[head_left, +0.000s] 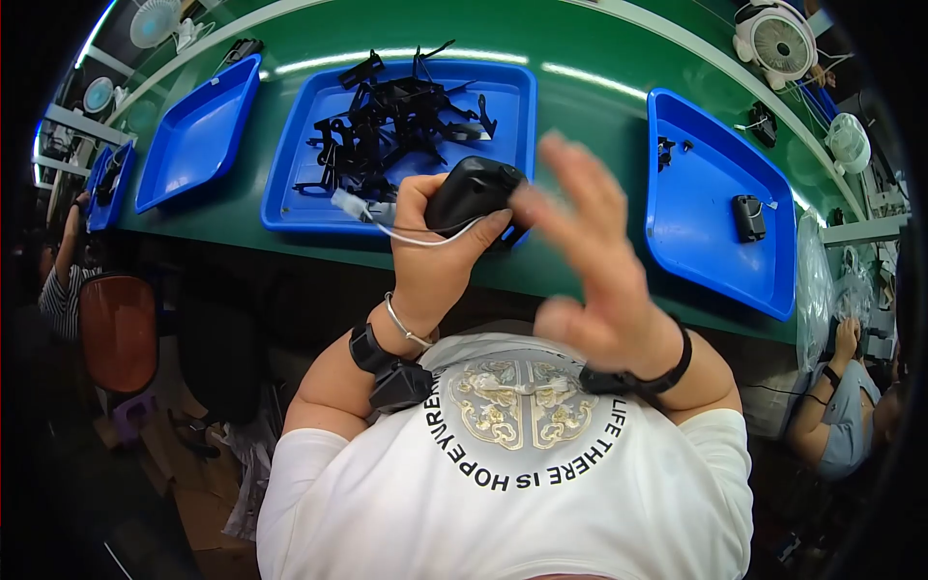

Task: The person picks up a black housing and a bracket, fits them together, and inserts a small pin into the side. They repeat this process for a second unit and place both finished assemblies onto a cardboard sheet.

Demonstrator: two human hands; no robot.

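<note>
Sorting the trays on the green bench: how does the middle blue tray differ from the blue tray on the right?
The middle blue tray holds a tangled heap of black parts; the right blue tray holds one small black unit and a few bits near its far corner, and is mostly bare. The middle tray sits square-on, the right one angled. Both are shallow, rectangular and blue.

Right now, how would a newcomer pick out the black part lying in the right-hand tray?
On the green bench find the rightmost blue tray. Near its right rim lies the small black part, blocky with a white wire. Unlike the tangled black pieces in the middle tray, it lies alone.

Black rounded plastic housing [471, 193], white-corded, held aloft.
</note>
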